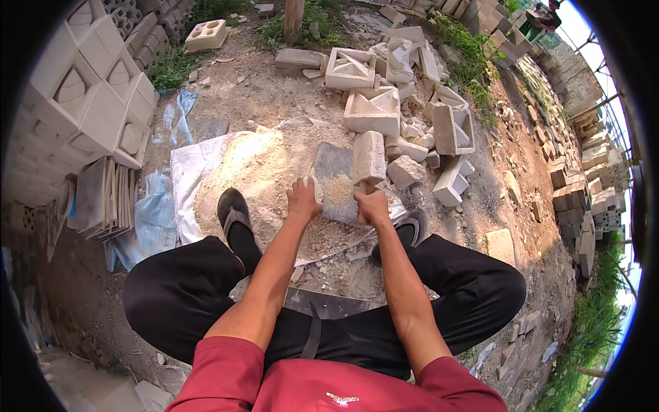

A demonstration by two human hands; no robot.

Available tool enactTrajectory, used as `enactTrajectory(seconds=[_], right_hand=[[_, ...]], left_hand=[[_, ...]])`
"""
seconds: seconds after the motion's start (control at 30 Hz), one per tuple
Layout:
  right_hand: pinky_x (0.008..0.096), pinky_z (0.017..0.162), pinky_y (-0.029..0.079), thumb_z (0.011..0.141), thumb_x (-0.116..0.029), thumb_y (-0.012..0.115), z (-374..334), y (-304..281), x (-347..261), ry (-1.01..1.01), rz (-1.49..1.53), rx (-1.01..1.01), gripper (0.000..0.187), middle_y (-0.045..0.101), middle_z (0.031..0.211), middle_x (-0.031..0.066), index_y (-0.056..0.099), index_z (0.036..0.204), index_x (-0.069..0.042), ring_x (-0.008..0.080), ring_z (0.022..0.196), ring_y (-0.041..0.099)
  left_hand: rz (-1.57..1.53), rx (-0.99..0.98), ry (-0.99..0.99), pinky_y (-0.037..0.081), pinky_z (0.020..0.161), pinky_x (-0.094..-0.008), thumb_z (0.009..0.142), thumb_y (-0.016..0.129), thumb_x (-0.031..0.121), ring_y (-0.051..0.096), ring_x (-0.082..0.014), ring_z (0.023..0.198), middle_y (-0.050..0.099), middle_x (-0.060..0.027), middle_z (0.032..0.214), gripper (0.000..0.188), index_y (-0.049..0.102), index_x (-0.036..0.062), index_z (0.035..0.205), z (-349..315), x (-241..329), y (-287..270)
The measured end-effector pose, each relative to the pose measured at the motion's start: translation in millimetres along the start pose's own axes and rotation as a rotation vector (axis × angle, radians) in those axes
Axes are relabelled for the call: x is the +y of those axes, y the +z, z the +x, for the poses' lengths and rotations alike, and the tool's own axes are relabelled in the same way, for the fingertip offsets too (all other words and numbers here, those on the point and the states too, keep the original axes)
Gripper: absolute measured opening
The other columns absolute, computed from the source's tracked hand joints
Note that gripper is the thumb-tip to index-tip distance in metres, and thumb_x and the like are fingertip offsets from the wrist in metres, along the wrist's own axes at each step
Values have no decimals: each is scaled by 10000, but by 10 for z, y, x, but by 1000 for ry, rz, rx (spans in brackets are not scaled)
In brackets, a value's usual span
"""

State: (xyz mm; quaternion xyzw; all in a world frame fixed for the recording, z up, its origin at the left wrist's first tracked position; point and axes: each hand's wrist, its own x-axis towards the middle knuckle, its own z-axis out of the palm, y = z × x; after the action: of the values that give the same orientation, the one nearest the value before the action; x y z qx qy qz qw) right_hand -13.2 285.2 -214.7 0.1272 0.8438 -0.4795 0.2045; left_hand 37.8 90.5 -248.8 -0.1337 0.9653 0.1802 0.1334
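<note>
Nearest, a red shirt [316, 388] and black trousers [182, 295], the wearer seated with knees spread, dark shoes [235, 208] either side of a white sheet [189, 182] heaped with pale grit [250, 172]. Left hand [303, 199]: fingers curled round a pale lump [316, 187] at the left edge of a dark flat slab [328, 161] strewn with crumbs; right hand [372, 207]: closed on a short handle [362, 187] beneath a pale block-shaped head [368, 156], standing over the slab's right side. Beyond, to the right, broken pale blocks [373, 110] in a loose pile; to the left, stacked moulded blocks [103, 89].
</note>
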Motion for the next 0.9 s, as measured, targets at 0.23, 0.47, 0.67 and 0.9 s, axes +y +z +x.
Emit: enactTrajectory(seconds=[0.23, 0.47, 0.67, 0.9], right_hand=[[402, 705, 553, 652, -263, 706, 42, 74, 550, -227, -449, 131, 467, 668, 825, 292, 649, 940, 100, 385, 826, 688], [421, 771, 531, 647, -309, 707, -208, 280, 115, -139, -243, 87, 508, 664, 899, 307, 649, 919, 117, 418, 910, 662], [422, 745, 540, 684, -253, 673, 1, 204, 293, -198, -525, -41, 419, 661, 891, 310, 652, 862, 126, 406, 895, 670], [409, 674, 548, 678, -220, 672, -95, 169, 127, -127, -354, -50, 375, 672, 812, 277, 654, 860, 106, 395, 796, 687]], left_hand=[[27, -8, 20, 359, 1018, -478, 671, 771, 305, 413, -320, 1233, 414, -164, 1306, 895, 344, 45, 1414, 55, 198, -39], [36, 32, 22, 361, 1021, -487, 670, 781, 290, 425, -331, 1228, 416, -176, 1296, 888, 349, 29, 1400, -2, 33, 88], [11, 5, 48, 374, 1004, -504, 675, 796, 288, 416, -340, 1242, 409, -182, 1319, 892, 348, 28, 1401, 47, 197, -41], [-83, 77, 109, 375, 1007, -497, 659, 823, 396, 448, -333, 1217, 456, -192, 1281, 949, 357, 17, 1393, -3, -93, 76]])
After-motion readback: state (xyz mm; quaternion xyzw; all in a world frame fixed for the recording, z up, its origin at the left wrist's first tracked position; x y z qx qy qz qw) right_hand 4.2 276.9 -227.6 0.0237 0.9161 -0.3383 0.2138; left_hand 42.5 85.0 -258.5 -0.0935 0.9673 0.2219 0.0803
